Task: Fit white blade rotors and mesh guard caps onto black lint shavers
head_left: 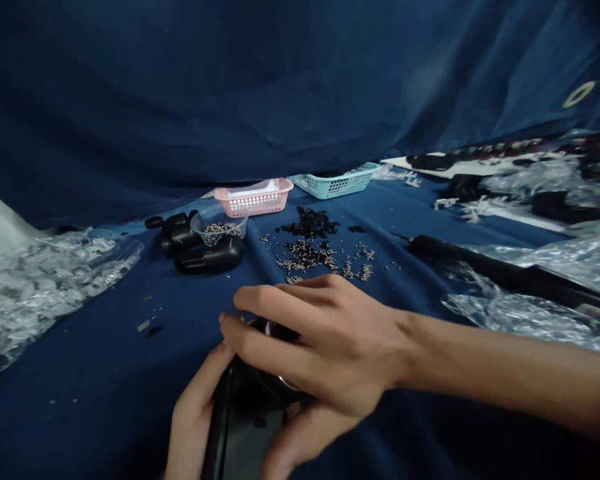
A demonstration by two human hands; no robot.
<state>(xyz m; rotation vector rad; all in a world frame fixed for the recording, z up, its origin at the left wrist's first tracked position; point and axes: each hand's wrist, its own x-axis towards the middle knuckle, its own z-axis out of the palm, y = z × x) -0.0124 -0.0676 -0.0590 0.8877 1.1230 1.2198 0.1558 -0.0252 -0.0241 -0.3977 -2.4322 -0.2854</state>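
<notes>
A glossy black plastic housing (253, 433) with a flat, greyish face is held low in front of me. My left hand (193, 417) grips its left side, most of that hand being hidden behind it. Over the top bends my right hand (325, 340), closed, with its fingers curled across the far end and its thumb along the near right side. Between those fingers a rounded dark part with a shiny rim (273, 330) shows only partly. Just beyond the fingers lies a scatter of small screws (305, 257), with a heap of little black pieces (310, 223) behind it.
A clear bowl of screws (220, 228) stands beside black housings (210, 257). Behind are a pink basket (255, 201) and a teal basket (340, 185). A bag of white parts (55, 287) lies left; a black screwdriver-like tool (480, 260) and clear plastic wrap (530, 320) lie right.
</notes>
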